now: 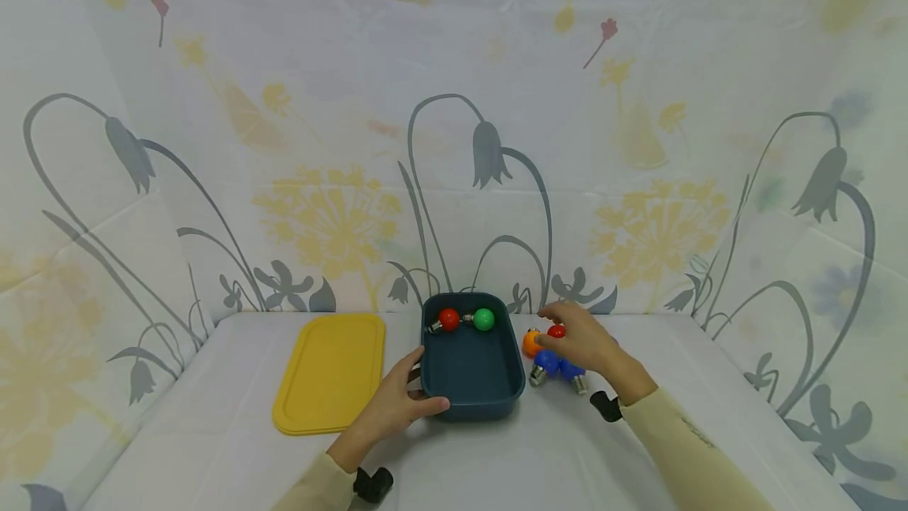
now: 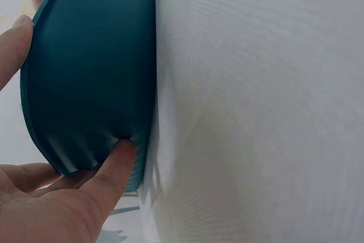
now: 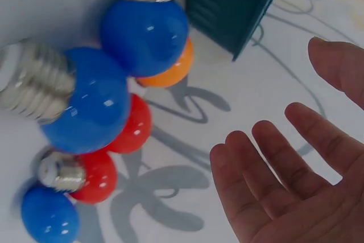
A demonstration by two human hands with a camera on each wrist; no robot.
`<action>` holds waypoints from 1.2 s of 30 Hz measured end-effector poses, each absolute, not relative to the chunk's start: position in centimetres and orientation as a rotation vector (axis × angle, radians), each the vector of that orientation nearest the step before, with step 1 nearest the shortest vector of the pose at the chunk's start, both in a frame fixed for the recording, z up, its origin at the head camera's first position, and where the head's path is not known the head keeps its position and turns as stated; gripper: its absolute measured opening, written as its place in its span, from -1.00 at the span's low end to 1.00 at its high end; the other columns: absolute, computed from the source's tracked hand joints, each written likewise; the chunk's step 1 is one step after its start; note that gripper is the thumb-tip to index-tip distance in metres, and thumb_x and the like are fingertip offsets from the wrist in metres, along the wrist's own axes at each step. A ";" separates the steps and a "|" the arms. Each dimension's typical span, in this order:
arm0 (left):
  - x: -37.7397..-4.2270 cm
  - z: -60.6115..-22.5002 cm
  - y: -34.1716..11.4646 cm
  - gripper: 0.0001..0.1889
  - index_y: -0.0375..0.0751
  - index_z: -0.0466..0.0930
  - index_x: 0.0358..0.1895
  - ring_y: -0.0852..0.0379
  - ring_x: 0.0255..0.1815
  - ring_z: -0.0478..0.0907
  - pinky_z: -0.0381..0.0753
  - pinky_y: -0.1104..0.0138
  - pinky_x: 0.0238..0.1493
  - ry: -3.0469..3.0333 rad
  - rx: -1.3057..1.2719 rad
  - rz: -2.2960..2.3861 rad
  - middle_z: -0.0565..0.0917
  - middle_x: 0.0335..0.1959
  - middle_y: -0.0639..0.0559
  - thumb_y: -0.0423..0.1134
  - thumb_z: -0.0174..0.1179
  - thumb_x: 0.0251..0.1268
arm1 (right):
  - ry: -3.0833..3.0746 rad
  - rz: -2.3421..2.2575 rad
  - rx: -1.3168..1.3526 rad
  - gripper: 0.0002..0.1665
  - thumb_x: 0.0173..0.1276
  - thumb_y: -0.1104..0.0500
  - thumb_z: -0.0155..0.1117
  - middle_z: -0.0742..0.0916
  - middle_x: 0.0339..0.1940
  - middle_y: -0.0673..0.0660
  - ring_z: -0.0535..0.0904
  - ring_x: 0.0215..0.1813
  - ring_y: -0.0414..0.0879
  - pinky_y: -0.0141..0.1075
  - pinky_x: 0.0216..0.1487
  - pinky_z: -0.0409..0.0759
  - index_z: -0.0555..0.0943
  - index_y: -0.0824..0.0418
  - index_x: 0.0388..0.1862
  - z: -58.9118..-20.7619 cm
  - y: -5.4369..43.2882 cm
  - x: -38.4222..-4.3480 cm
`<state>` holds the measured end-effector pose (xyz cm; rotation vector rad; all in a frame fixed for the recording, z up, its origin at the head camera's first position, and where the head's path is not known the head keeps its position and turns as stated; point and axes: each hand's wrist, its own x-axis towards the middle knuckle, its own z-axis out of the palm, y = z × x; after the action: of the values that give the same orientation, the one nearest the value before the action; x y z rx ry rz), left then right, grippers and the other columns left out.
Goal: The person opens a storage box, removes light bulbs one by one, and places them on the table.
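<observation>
A dark teal plastic box (image 1: 471, 410) holds a red light bulb (image 1: 448, 319) and a green light bulb (image 1: 484, 319) near its far end. My left hand (image 1: 394, 402) holds the box at its near left corner, thumb at the rim and fingers against the outer wall (image 2: 91, 72). To the right of the box, my right hand (image 1: 583, 339) hovers over a group of loose bulbs with its fingers spread and nothing in them. That group has an orange bulb (image 1: 530, 343), two red bulbs (image 3: 94, 177) and three blue bulbs (image 3: 145, 38), partly hidden by the hand in the head view.
A yellow lid (image 1: 329, 373) lies flat on the white-covered table (image 1: 546, 464) to the left of the box. Behind the table hangs a flower-patterned cloth (image 1: 454, 203). Black camera mounts (image 1: 373, 486) sit on both wrists.
</observation>
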<state>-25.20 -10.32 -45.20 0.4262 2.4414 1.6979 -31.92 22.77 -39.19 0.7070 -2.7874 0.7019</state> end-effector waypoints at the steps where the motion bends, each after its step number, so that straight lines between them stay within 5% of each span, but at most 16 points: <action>1: -25.2 -45.2 -10.3 0.06 -0.32 -0.10 0.50 -0.31 0.26 0.37 0.55 0.07 0.11 2.442 0.426 1.697 0.05 0.46 -0.38 -0.12 0.44 0.06 | -2.786 0.703 0.713 -0.50 0.27 0.07 0.33 0.62 0.07 0.20 0.52 0.05 0.13 0.01 0.05 0.57 0.56 0.27 0.13 -39.0 22.4 -32.0; 13: -25.4 -45.5 -10.3 0.05 -0.32 -0.10 0.50 -0.31 0.34 0.27 0.51 0.06 0.15 2.448 0.437 1.702 0.06 0.47 -0.35 -0.12 0.43 0.08 | -2.782 0.734 0.795 -0.47 0.29 -0.01 0.33 0.60 0.04 0.12 0.52 0.06 0.08 -0.03 0.04 0.55 0.53 0.21 0.17 -37.3 18.4 -32.6; 36: -25.2 -45.4 -10.4 0.05 -0.39 -0.13 0.49 -0.33 0.34 0.26 0.54 0.10 0.12 2.411 0.494 1.746 0.03 0.46 -0.40 -0.14 0.42 0.09 | -2.810 0.813 0.918 -0.41 0.27 0.04 0.35 0.59 0.09 0.27 0.51 0.08 0.15 -0.04 0.10 0.52 0.50 0.30 0.20 -36.6 11.8 -35.5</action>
<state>-25.20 -10.42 -45.38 0.4940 2.4113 1.7457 -35.51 11.79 -36.56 0.9176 -2.8102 0.8129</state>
